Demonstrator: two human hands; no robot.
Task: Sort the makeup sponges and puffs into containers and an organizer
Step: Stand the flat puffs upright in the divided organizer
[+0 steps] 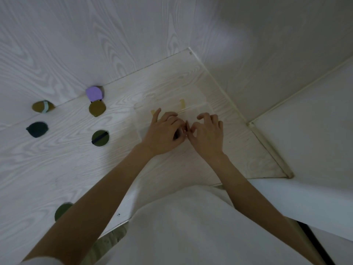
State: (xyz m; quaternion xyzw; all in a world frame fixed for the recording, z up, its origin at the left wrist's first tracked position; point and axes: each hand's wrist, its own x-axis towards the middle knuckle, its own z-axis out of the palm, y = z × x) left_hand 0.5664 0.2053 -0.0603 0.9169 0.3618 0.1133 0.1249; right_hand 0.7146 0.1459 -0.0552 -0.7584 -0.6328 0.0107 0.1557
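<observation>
My left hand (165, 133) curls around something dark over the clear container (193, 111). My right hand (207, 131) pinches beside it, contents unclear. Puffs (100, 138) wait left.

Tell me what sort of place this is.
Probably an indoor tabletop workstation set in a room corner, though little else shows. A white wood-grain table meets a matching wall panel, loose makeup puffs such as the purple one lie scattered, and a clear plastic organizer sits under both hands.
</observation>
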